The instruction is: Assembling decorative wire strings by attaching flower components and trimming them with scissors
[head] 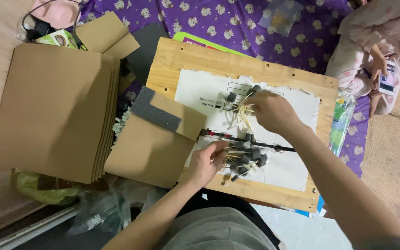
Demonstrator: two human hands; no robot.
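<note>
Fingers (218, 150) of the left hand (205, 163) curled in, pinching a thin pale-yellow wire at the edge of a cluster of small grey foam pieces (247, 155) with wires trailing from them. Right hand (271, 111) reaches farther up the board; its fingertips are closed on another grey foam piece (256, 89) with yellow wires hanging below. A second small group of grey pieces (230, 97) lies just left of it. All sit on a torn white paper sheet (200, 90) laid over a wooden board (181, 58). A thin dark rod (278, 147) crosses the paper between the two hands. Left of the board: a cardboard flap with a grey foam strip (156, 111), and a stack of flat cardboard sheets (54, 109). Purple patterned cloth (218, 18) beneath. At upper right, another person in pink holds a phone (387, 78).
</note>
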